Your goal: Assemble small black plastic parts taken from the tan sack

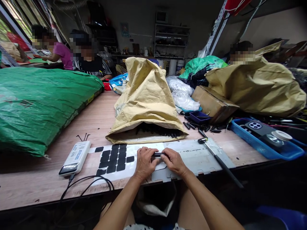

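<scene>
Both my hands meet over a grey-white board [211, 147] at the table's front edge. Between them lies a short black rod-like piece [157, 155], mostly covered by fingers. My left hand [145, 159] has its fingers closed around one end. The other end is pinched by the thumb and fingers of my right hand [173, 161]. Just left of my hands is a white sheet with black rounded-square stickers [111, 158], one of them lying apart. Behind my hands, a tan sack [146, 99] gapes toward me with many dark pieces inside.
A hammer [222, 164] overhangs the front edge at right. Loose black pieces [190, 125] lie by a small dark-blue tray [200, 117]. A blue tray [285, 156] holds a phone and jar. At left are a power bank [75, 158] with cable and a green sack [43, 102]. People sit beyond.
</scene>
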Available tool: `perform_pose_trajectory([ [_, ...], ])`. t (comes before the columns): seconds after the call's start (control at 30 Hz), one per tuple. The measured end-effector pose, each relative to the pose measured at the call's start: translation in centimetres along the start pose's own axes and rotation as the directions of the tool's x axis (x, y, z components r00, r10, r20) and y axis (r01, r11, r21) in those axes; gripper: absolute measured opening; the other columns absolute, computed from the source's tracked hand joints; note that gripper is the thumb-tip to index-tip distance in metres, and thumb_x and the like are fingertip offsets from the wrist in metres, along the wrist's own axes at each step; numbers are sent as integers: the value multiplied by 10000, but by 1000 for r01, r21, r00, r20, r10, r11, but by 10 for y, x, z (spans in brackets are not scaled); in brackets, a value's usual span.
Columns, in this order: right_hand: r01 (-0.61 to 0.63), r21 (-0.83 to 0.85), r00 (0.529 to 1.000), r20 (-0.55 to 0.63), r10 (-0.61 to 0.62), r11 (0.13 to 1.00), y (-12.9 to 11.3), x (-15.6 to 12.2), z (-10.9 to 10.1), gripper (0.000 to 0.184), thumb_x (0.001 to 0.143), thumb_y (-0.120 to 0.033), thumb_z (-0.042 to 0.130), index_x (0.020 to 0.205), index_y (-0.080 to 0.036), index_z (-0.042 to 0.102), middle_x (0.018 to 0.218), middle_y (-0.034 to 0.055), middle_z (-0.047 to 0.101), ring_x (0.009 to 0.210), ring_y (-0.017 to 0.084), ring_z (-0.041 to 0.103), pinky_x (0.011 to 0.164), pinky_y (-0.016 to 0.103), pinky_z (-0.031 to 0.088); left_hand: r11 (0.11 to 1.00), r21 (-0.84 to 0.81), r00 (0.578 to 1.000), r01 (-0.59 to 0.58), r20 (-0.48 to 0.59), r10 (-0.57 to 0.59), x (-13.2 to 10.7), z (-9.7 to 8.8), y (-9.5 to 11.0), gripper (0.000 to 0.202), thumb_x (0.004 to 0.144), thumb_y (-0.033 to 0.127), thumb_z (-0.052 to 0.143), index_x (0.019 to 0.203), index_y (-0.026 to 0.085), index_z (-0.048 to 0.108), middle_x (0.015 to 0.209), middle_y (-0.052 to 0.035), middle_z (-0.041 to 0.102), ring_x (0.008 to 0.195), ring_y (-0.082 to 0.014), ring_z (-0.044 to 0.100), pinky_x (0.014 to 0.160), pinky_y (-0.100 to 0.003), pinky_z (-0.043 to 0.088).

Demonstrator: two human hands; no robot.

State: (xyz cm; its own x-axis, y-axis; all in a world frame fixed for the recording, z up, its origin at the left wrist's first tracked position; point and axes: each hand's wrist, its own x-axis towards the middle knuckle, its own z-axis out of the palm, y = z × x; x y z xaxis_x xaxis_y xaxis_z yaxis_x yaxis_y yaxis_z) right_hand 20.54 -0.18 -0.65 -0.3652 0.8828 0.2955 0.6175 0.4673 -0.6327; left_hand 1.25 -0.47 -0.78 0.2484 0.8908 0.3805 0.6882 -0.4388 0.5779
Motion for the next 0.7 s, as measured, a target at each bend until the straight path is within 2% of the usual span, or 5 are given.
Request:
perform_pose_trajectory([
  [0.07, 3, 10, 1000, -9, -3, 1000, 1, -1, 0, 72, 919, -274, 549, 951, -226, 593, 827, 1, 590, 780, 165, 535, 742, 285, 408, 999, 32, 1000, -15, 27, 14, 0, 0, -1, 250, 825, 276, 729, 1075, 284, 726, 933, -30, 734, 973, -270, 538, 933, -471, 329],
  [0.2, -10, 23, 1000, -23, 10, 1000, -1, -2, 0, 122, 868, -234, 600, 989, -223, 600, 782, -19, 553, 748, 157, 521, 727, 280, 407, 998, 57, 999, -11, 48, 8, 1, -1, 0, 176, 848, 287, 722, 1021, 297, 753, 891, -19, 731, 961, -260, 538, 928, -468, 321],
  [0.4, -11, -35, 999, -39, 10, 999, -3, -1, 3, 121, 903, -334, 614, 929, -217, 597, 805, 2, 578, 768, 168, 529, 736, 286, 411, 998, 61, 999, -16, 47, 13, 0, -1, 0, 166, 872, 284, 700, 1030, 296, 750, 915, -19, 724, 971, -254, 533, 939, -469, 316],
  [0.7, -24, -60, 998, -53, 21, 998, -1, -1, 5, 162, 955, -355, 547, 878, -222, 599, 820, 26, 614, 782, 177, 548, 736, 290, 415, 996, 90, 997, -14, 74, 7, 0, 1, -1, 197, 897, 260, 662, 1078, 300, 729, 947, -26, 714, 986, -259, 526, 941, -471, 325],
])
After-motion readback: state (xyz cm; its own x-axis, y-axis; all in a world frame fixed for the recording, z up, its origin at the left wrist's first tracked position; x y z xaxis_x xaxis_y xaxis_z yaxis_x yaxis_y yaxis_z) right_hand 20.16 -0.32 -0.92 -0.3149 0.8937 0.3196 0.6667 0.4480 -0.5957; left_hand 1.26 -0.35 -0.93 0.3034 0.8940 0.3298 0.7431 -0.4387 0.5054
